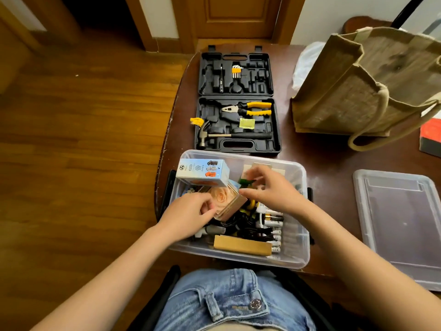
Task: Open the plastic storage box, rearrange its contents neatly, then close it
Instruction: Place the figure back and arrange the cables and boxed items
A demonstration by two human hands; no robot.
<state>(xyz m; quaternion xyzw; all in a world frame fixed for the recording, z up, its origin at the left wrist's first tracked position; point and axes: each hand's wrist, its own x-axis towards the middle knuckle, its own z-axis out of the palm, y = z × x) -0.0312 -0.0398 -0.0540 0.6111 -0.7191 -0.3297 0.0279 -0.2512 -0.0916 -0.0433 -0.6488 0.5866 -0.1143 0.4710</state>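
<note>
The clear plastic storage box (299,256) stands open on the table in front of me, full of loose items. My left hand (191,216) grips the near corner of a tan box printed with a rose (225,199), which lies tilted inside. My right hand (274,192) hovers over the middle of the box, its fingers loosely curled by a small green item (245,182); I cannot tell whether it holds anything. A light blue carton (202,172) rests at the box's far left corner. Batteries (274,220), black cables (248,225) and a flat brown box (242,246) lie in the near part.
The box's clear lid (401,223) lies on the table to the right. An open black tool case (237,101) with pliers and a hammer sits just behind the box. A burlap tote bag (362,84) stands at the back right, a red book (430,137) beside it.
</note>
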